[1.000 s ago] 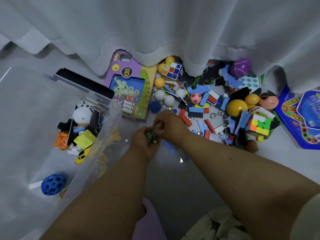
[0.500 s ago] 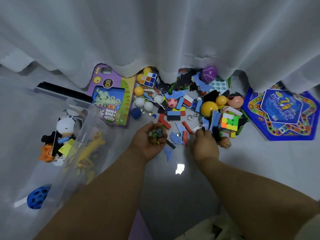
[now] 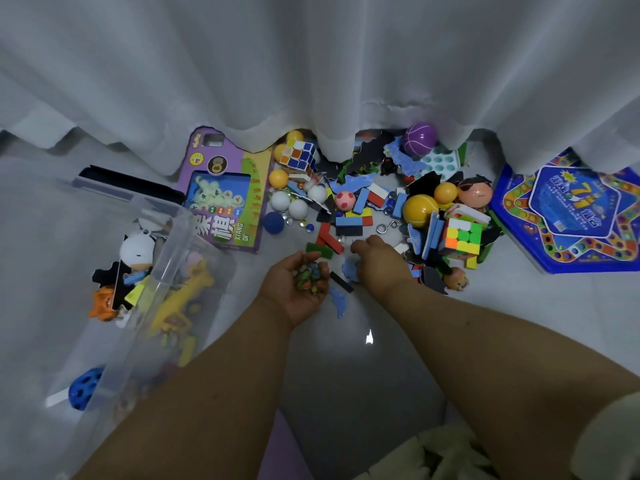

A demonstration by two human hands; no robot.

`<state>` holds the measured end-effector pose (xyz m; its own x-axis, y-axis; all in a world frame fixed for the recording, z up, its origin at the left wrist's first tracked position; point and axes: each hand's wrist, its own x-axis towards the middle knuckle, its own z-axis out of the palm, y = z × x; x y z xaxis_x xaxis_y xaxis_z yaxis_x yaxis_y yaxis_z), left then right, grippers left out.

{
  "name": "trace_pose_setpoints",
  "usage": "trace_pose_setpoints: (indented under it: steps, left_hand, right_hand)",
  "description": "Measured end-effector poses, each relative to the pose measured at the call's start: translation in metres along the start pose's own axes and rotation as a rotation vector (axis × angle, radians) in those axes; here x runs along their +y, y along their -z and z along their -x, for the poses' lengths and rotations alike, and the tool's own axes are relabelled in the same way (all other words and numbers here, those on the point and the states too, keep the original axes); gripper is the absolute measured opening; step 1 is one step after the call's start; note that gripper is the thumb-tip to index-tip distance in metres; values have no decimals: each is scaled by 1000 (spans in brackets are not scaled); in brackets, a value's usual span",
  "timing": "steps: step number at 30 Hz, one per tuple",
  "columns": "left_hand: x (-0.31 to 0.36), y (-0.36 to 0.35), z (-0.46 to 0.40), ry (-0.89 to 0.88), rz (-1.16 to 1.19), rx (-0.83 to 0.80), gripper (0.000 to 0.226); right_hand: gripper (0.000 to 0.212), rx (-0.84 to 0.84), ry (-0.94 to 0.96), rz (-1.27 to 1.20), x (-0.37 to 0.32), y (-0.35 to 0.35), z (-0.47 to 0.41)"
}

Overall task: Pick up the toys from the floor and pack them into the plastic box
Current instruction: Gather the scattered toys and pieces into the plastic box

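From the head camera, the left hand (image 3: 294, 289) cupped a heap of marbles (image 3: 307, 279), fingers curled round them. The right hand (image 3: 377, 263), just beside it, reached down among loose toys (image 3: 349, 223); its grip was hidden. The plastic box (image 3: 166, 271) sat left of the cupped hand. Marbles look hard, smooth and rolly, so scooping seems best.

A home room: toys (image 3: 360, 209) strewn on the floor (image 3: 519, 306) beneath white curtains (image 3: 311, 64).

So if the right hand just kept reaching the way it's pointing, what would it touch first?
Probably the red block lying just beyond the right hand and its fingertips; a small clear marble sits there too, though depth is hard to judge.
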<state>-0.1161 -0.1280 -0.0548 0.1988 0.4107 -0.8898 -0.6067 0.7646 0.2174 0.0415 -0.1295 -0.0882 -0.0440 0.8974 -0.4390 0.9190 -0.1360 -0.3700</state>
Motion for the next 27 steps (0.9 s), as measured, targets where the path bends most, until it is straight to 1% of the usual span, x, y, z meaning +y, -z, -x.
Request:
trace_pose_setpoints:
  steps: [3,7,11,13,14,16,18,20,22,23,24,26,27]
  left_hand:
    - [2,4,-3,3,-5,9,32]
    - [8,9,-9,5,1,20,32]
    - [10,9,-12,7,10,25,33]
    - [10,9,-15,5,21,36,34]
    - [10,9,-17,4,26,39,34]
    - [11,8,-22,1,41,29,36]
    - [12,7,-25,9,98,-31,35]
    - [13,8,-24,26,130,-117,35]
    - [14,10,-20,44,110,-171,41]
    - [15,11,-19,48,115,-183,44]
    - [16,12,-18,40,118,-179,43]
    - [19,14,-19,22,119,-150,37]
    - [20,14,-21,22,123,-143,38]
  right_hand:
    - [42,-102,42,141,-1,-2,-10]
    - [45,-137,60,235,0,-4,-12]
    - [44,-131,26,203,-2,-5,-16]
    - [39,-62,6,113,-3,-4,-17]
    - [39,-4,31,49,-7,0,-17]
    - [36,76,151,-64,-24,9,-15]
    - [30,46,291,-116,-51,20,-9]
    - [26,4,403,-99,-71,20,-3]
    - [24,40,467,-131,-76,12,2]
    - [23,77,441,-179,-73,8,3]
    - [23,128,361,-233,-67,5,2]
    - [21,267,131,-323,-51,1,-4]
    - [21,312,33,-338,-41,-2,-9]
